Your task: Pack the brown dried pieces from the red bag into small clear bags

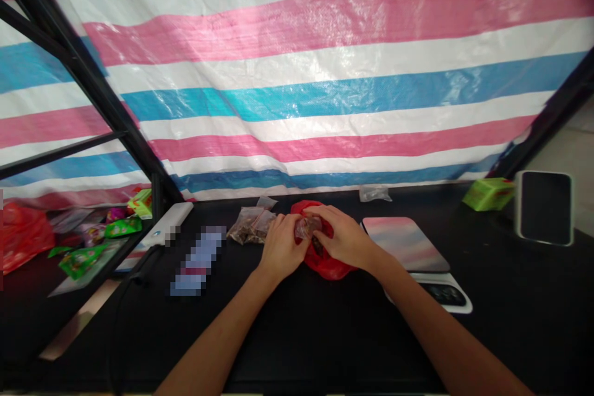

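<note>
Above an open red plastic bag (333, 268), a small clear plastic bag (305, 227) is between my two hands. My left hand (284, 249) has its fingers bent round the left side of the clear bag. From the other side, my right hand (344, 236) pinches close to its edge, thumb and fingertips curled inward. Brown bits show below the fingertips, inside the red bag, though the fingers partly hide them. Just left of my left hand lie small clear zip bags (248, 226) filled with brown pieces.
Right of my hands is a flat scale (404, 244) with a dark display. Beyond stand a green box (488, 194) and a dark-screened device (544, 208). A clear bag (375, 193) lies at the back. Leftward are a white device (167, 224), green packets (84, 262) and another red bag (24, 237).
</note>
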### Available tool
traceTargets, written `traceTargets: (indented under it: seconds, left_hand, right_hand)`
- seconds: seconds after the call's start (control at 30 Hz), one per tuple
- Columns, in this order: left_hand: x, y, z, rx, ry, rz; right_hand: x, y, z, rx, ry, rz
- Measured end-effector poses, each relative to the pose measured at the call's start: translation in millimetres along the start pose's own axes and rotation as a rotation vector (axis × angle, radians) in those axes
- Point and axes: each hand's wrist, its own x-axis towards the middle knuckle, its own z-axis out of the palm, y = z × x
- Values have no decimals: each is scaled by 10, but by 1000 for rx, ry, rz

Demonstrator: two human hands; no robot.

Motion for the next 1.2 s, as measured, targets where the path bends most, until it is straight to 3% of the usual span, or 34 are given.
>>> traceTargets:
  seconds: [0.2,0.4,0.53,1.2]
  left_hand:
    - [2,18,-28,36,-5,48]
    - [-24,-15,36,-32,-12,69]
    - [-37,-14,68,-84,-28,50]
    - [-16,14,7,28,-8,68]
  right_hand:
    - [20,-38,56,31,73,-94]
    - [-7,-56,114,87,64,-28]
    - [-14,-38,97,48,28,-68]
    - [17,-125,50,89,87,-54]
